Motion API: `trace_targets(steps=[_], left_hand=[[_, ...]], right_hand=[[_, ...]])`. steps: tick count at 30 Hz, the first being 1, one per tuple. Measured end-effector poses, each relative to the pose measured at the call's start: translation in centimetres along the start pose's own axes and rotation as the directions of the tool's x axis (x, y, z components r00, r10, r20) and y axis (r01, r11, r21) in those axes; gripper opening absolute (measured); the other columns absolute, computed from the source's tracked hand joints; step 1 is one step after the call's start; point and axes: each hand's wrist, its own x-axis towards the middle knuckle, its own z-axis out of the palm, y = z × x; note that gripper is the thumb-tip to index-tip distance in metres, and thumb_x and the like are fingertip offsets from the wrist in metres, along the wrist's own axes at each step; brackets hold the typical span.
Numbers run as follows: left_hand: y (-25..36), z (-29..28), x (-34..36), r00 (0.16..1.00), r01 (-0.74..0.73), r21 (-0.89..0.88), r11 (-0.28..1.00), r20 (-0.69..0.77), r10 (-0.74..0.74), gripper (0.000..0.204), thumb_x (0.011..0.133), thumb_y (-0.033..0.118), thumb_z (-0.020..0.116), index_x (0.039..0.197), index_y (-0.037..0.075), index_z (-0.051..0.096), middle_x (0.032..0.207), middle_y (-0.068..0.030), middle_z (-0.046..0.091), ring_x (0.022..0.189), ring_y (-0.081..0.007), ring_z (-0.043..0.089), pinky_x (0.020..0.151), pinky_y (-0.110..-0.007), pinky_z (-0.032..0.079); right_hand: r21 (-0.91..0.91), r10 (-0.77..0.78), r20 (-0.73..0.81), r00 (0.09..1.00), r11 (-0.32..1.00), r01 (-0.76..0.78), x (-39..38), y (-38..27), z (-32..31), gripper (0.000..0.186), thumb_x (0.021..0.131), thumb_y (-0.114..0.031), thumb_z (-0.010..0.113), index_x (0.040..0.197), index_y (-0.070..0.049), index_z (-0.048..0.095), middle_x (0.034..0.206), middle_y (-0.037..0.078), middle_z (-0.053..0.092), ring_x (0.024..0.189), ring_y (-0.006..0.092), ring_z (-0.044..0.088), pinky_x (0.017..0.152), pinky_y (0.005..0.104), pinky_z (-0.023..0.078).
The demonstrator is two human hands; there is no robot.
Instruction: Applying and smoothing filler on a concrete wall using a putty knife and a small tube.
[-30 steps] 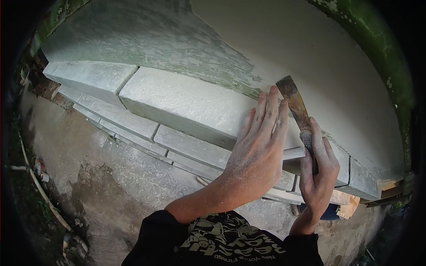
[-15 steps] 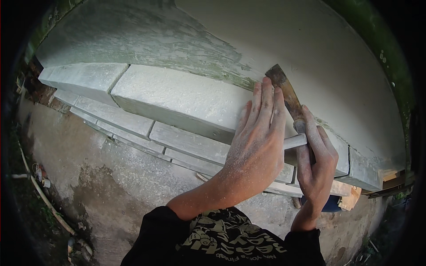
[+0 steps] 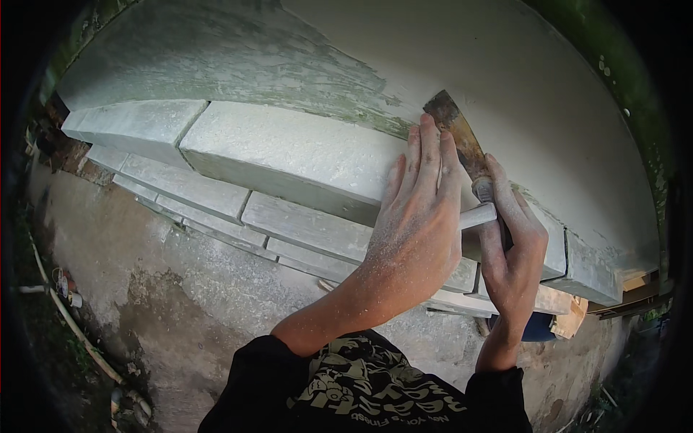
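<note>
My right hand (image 3: 516, 249) is closed around the handle of a rusty putty knife (image 3: 462, 137), its index finger stretched up along the neck. The blade points up and left, close to the wall (image 3: 505, 79). My left hand (image 3: 415, 234), dusted with white powder, has its long fingers stretched out, their tips at the blade's left edge. A pale cylindrical handle (image 3: 478, 216) sticks out from under the left palm toward my right hand; the rest of that tool and my left thumb are hidden. Beneath both hands lies a ledge of pale blocks (image 3: 289, 148), dusted white.
The wall bears smooth pale plaster at right and a rougher greenish-grey patch (image 3: 274, 65) at left. Stepped courses of blocks (image 3: 184, 191) run below the ledge. The ground (image 3: 195, 303) is stained concrete. Torn cardboard (image 3: 570, 317) and a dark blue object (image 3: 538, 328) lie at lower right.
Both hands and the putty knife have shifted slightly up and to the left in view. The grip looks the same.
</note>
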Motion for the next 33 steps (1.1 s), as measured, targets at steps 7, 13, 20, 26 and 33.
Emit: trace_targets(steps=[7,13,20,26,33], left_hand=[[-0.3,-0.1,0.2,1.0,-0.008,-0.089,0.996,-0.026,0.006,0.068,0.091,-0.003,0.051,0.146,-0.026,0.019,0.153,-0.0513,0.01,0.146,-0.0631,0.016,0.121,-0.063,0.022],[0.7,0.0,0.1,0.999,0.034,-0.042,0.999,-0.021,-0.035,0.067,0.092,-0.003,0.05,0.147,-0.025,0.02,0.153,-0.0519,0.012,0.147,-0.0616,0.017,0.121,-0.064,0.021],[-0.1,-0.1,0.6,0.999,-0.001,-0.037,0.999,-0.046,0.0,0.069,0.092,-0.001,0.051,0.148,-0.025,0.019,0.153,-0.0511,0.01,0.148,-0.0612,0.016,0.121,-0.064,0.021],[-0.4,0.1,0.6,0.997,0.001,0.025,1.0,-0.075,0.001,0.068,0.092,-0.001,0.052,0.148,-0.025,0.02,0.154,-0.0501,0.01,0.147,-0.0624,0.016,0.12,-0.065,0.021],[-0.4,-0.5,0.1,0.996,0.019,0.023,1.0,-0.086,-0.017,0.07,0.092,-0.001,0.052,0.148,-0.024,0.019,0.154,-0.0495,0.01,0.146,-0.0632,0.018,0.119,-0.066,0.023]], right_hand=[[-0.015,0.023,0.031,0.999,1.0,-0.023,-0.7,-0.6,-0.6,0.06,0.085,0.004,0.055,0.145,-0.003,0.057,0.1,0.021,0.071,0.084,0.0277,0.069,0.081,0.0351,0.053],[0.089,0.082,-0.002,0.997,0.993,-0.082,-0.2,-1.1,-0.5,0.056,0.087,0.003,0.055,0.143,-0.002,0.058,0.089,0.02,0.067,0.076,0.0274,0.064,0.076,0.0356,0.051],[0.012,-0.039,-0.043,0.998,0.999,0.04,-0.1,0.1,-0.3,0.055,0.087,0.002,0.056,0.142,-0.005,0.06,0.087,0.02,0.066,0.073,0.0267,0.062,0.073,0.0364,0.05],[0.002,-0.049,-0.043,0.998,0.999,0.049,0.2,0.3,0.6,0.056,0.087,0.002,0.057,0.142,-0.005,0.06,0.08,0.018,0.061,0.068,0.0253,0.058,0.069,0.0371,0.048],[-0.027,0.014,-0.046,0.999,1.0,-0.015,0.0,-0.9,-0.1,0.053,0.088,0.001,0.06,0.14,-0.006,0.062,0.092,0.016,0.07,0.075,0.0264,0.064,0.073,0.0344,0.051]])
